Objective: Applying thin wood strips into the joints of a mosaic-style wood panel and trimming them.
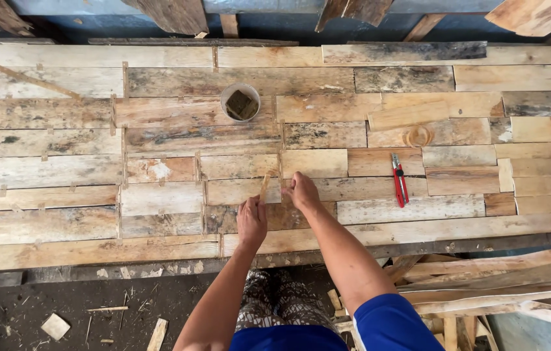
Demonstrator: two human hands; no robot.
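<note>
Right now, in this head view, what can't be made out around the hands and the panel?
- Fingertips of the right hand: curled under, so what they touch is hidden.
- Left hand: pinches a thin wood sliver; its lower end is hidden behind the fingers.
- White cup: dark contents too small to identify.
- Red pliers: jaw tips too small to tell.
- Plank panel: ends cut off by both frame edges.

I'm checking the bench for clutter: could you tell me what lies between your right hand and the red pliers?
In the head view, only bare wooden boards lie between the right hand and the red pliers.
</note>
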